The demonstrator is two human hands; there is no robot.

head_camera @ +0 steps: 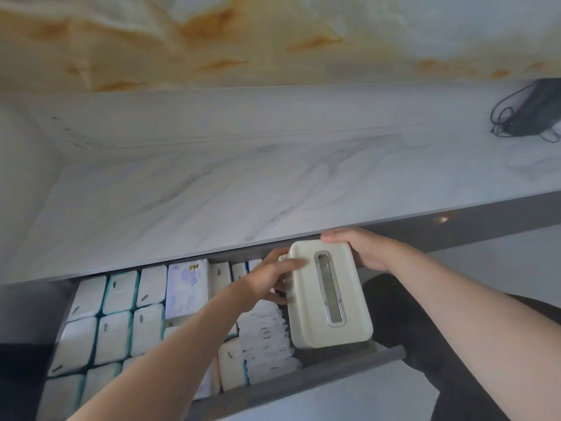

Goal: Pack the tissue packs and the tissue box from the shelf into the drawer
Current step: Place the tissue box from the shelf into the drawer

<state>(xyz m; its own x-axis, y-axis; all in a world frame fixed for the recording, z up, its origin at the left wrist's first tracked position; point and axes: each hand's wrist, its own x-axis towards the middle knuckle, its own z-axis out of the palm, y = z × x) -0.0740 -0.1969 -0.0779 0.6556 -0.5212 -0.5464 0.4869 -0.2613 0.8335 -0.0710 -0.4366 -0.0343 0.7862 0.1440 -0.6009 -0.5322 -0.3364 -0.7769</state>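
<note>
We hold the cream tissue box (pixel 329 294) at the right end of the drawer (pixel 303 381), our left hand (pixel 267 284) pinching its left edge and our right hand (pixel 364 252) curled round its far corner. We should lower it level beside the tissue packs (pixel 118 314), slipping our fingers out last so no pack gets crushed.

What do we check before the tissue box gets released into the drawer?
1. Grip on tissue box: left hand and right hand both hold it: ok.
2. Drawer open: ok.
3. Free gap under the box at the drawer's right end: cannot tell, the box hides it.
4. Tissue packs in the drawer, in rows: ok.
5. Shelf free of tissue packs in view: ok; only a black device at its far right.
</note>
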